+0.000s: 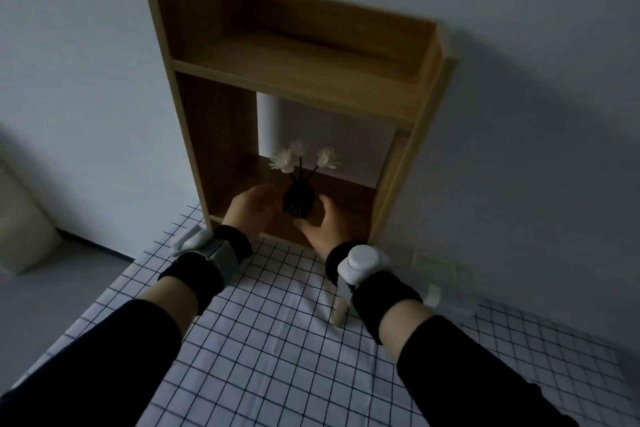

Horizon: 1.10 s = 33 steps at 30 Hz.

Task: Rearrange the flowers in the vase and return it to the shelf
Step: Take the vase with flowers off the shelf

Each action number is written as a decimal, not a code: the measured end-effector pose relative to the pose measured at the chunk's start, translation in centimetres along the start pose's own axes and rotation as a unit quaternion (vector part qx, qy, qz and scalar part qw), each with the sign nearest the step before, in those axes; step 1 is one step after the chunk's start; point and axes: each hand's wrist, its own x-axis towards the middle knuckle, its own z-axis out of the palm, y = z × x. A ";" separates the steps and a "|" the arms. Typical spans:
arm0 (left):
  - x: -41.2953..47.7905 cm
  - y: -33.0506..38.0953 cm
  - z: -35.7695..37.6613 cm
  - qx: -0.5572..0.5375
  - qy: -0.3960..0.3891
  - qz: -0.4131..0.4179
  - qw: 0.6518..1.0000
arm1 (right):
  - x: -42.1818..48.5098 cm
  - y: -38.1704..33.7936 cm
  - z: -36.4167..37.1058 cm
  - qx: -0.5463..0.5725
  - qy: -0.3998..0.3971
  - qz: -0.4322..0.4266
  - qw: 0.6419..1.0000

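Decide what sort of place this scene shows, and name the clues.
Probably a plain indoor room, perhaps a staged home corner: a small wooden shelf stands on a grid-patterned tablecloth against a bare wall, holding a black vase of white flowers.

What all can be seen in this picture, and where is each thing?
shelf: one, brown wood, two levels, standing on the table against the wall.
vase: one, black, square, on the shelf's lower level near the front.
flowers: three, white on dark stems, standing in the vase.
tablecloth: one, white with a dark grid, covering the table.
wall: grey, behind the shelf.
pipe-like white object: one, seen through the shelf's open back.
pale cushion-like shape: one, far left, too dim to identify.
wrist devices: two, white and grey, strapped on black bands.
sleeves: two, black.
left hand: beside the vase's left; contact unclear.
right hand: beside the vase's right; contact unclear.
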 end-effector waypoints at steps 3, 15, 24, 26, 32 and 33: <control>0.9 0.3 0.2 0.017 -0.013 0.009 1.000 | 1.1 -0.1 0.2 0.022 0.030 0.018 0.999; 0.8 0.0 0.9 0.009 -0.020 0.044 0.999 | 2.1 0.6 1.1 0.050 0.068 0.022 0.996; -4.0 0.2 -0.7 -0.027 -0.011 0.097 0.995 | -2.2 1.8 0.4 0.076 0.018 -0.025 0.997; -6.0 0.0 -1.4 -0.046 -0.021 0.072 0.996 | -4.6 2.0 0.3 0.076 0.017 -0.059 0.995; -13.8 0.5 3.6 -0.065 -0.160 -0.010 0.985 | -12.9 9.5 -1.7 0.076 0.004 -0.041 0.996; -13.9 0.7 4.1 -0.073 -0.161 -0.019 0.984 | -13.1 9.7 -2.1 0.066 0.004 -0.049 0.997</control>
